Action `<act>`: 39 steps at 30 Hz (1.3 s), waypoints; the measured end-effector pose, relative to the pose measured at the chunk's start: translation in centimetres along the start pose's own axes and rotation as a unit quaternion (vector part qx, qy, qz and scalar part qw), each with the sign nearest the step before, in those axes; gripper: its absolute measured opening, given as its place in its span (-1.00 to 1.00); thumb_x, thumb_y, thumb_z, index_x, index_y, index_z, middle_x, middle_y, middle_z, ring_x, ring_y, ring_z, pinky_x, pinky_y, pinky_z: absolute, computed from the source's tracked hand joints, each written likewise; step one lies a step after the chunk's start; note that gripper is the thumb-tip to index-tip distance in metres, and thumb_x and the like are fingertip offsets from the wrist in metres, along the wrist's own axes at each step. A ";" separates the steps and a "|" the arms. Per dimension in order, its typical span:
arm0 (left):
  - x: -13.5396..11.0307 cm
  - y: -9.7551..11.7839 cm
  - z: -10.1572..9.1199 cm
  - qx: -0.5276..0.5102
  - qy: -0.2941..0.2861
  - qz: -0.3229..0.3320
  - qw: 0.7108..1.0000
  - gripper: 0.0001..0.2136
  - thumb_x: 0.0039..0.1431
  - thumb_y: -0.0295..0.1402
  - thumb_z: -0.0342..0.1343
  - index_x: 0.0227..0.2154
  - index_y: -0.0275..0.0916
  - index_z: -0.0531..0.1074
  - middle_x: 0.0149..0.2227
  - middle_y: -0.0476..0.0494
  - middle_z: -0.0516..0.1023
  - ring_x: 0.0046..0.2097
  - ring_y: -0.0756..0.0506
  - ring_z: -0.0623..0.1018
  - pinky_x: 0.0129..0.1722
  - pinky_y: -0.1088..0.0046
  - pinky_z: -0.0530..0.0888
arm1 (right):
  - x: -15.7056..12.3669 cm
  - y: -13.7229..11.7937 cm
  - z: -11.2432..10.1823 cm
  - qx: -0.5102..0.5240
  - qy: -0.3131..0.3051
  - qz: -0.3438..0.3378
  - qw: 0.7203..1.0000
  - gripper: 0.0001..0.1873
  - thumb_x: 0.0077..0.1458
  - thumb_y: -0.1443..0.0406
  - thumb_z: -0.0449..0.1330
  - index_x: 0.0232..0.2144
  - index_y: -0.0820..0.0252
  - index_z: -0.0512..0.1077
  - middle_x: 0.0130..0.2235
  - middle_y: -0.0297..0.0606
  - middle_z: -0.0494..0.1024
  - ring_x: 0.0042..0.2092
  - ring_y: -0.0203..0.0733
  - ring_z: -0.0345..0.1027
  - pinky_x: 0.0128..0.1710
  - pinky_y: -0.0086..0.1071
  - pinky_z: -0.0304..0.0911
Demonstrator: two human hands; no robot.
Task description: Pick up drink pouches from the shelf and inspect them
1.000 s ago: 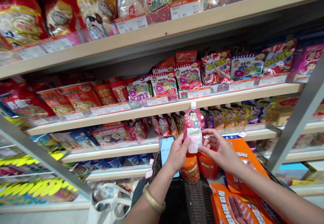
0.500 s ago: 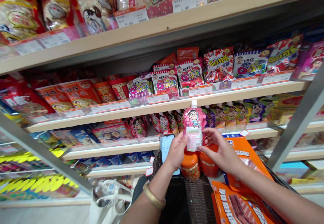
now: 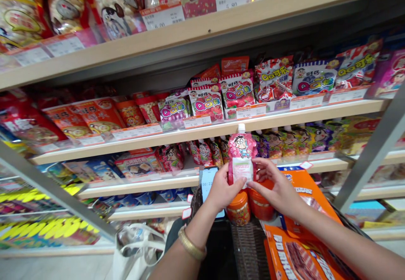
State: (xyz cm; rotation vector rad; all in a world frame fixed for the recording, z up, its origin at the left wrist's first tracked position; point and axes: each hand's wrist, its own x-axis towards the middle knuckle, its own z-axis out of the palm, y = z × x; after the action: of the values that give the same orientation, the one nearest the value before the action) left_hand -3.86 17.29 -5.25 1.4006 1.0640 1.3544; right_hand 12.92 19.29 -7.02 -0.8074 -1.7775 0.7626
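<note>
A pink spouted drink pouch [image 3: 241, 146] with a white cap stands upright between my hands, its cartoon figure and pale label facing me. My left hand [image 3: 225, 187] grips its lower left side, thumb across the bottom of the label. On the lower right edge, my right hand [image 3: 274, 187] pinches it between thumb and fingers. Just below are an orange-lidded jar [image 3: 238, 208] and a red jar [image 3: 261, 206], in a dark woven basket [image 3: 249, 246]. A phone [image 3: 209, 183] with a lit screen is left of my left hand.
Orange snack packs [image 3: 294, 250] lie in the basket at right. Behind the pouch, a lower shelf [image 3: 142, 185] holds more spouted pouches [image 3: 287, 141]. Gummy candy bags [image 3: 207, 103] line the shelf above. A white tote bag [image 3: 136, 246] is at lower left. A metal post [image 3: 373, 145] slants at right.
My left thumb has shifted from the pouch's left edge to the bottom of its label. The pouch stays in both hands at nearly the same spot.
</note>
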 end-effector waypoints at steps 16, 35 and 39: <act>-0.1 0.3 0.0 0.013 0.003 0.007 1.000 -0.61 -0.07 -0.42 0.25 -0.10 -0.32 0.43 -0.15 -0.20 0.59 -0.17 -0.10 0.58 -0.13 0.43 0.49 | -0.2 0.1 -0.3 -0.036 -0.017 -0.036 0.999 -0.46 0.11 0.25 0.19 0.14 -0.08 0.18 -0.12 -0.25 0.41 -0.23 -0.16 0.34 -0.16 -0.22 0.33; 0.0 -0.2 -0.2 0.016 0.005 0.040 0.999 -0.65 -0.02 -0.43 0.21 -0.11 -0.31 0.42 -0.14 -0.18 0.58 -0.16 -0.08 0.57 -0.14 0.47 0.49 | -0.3 0.3 -0.2 -0.106 -0.011 -0.124 0.987 -0.54 0.18 0.32 0.12 0.11 -0.15 0.30 -0.07 -0.23 0.25 -0.19 -0.23 0.30 -0.14 -0.24 0.36; 0.1 -0.3 -0.2 0.019 0.012 0.045 0.999 -0.66 -0.01 -0.43 0.20 -0.11 -0.30 0.42 -0.13 -0.17 0.58 -0.15 -0.06 0.57 -0.13 0.48 0.49 | -0.4 0.3 -0.1 -0.128 -0.028 -0.152 0.980 -0.56 0.20 0.35 0.08 0.10 -0.17 0.33 -0.04 -0.21 0.26 -0.15 -0.21 0.31 -0.14 -0.23 0.38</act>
State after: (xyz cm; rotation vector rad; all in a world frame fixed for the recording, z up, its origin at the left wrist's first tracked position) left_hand -4.04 17.47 -5.52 1.4805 1.0575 1.4250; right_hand 13.18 19.19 -7.46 -0.6606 -2.0183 0.3638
